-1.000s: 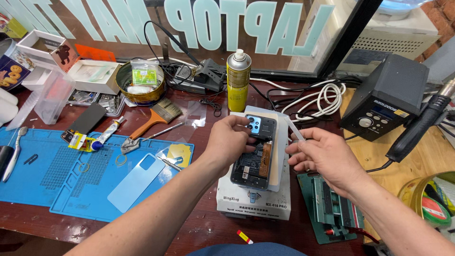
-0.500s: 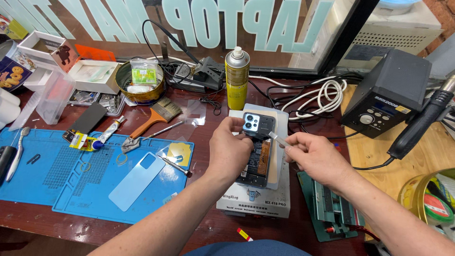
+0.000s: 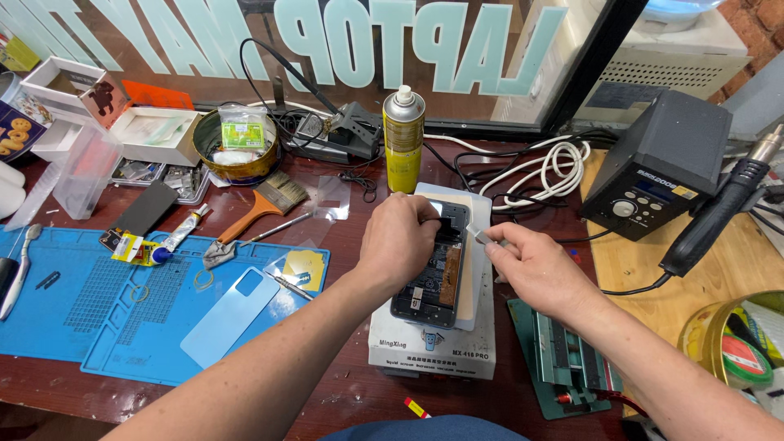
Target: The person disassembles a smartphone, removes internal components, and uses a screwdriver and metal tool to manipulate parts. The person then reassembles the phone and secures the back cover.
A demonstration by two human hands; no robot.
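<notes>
An opened phone (image 3: 434, 282) with its back removed lies on a white heating pad (image 3: 431, 347) at the table's middle. My left hand (image 3: 398, 241) rests over the phone's top left part, fingers pressing near the camera area. My right hand (image 3: 535, 269) is just right of the phone and pinches a thin metal tool (image 3: 480, 238) whose tip points at the phone's upper right edge. The phone's upper corner is hidden under my left fingers.
A blue work mat (image 3: 98, 306) at left carries a pale blue back cover (image 3: 230, 314) and tweezers (image 3: 287, 284). A yellow spray can (image 3: 403, 139), a brush (image 3: 265, 208), a black soldering station (image 3: 665, 163), a hot-air handle (image 3: 723, 208) and white cables (image 3: 543, 167) stand around.
My left hand has slid up over the phone's camera end, covering it. My right hand has come closer, bringing the metal tool to the phone's upper right edge.
</notes>
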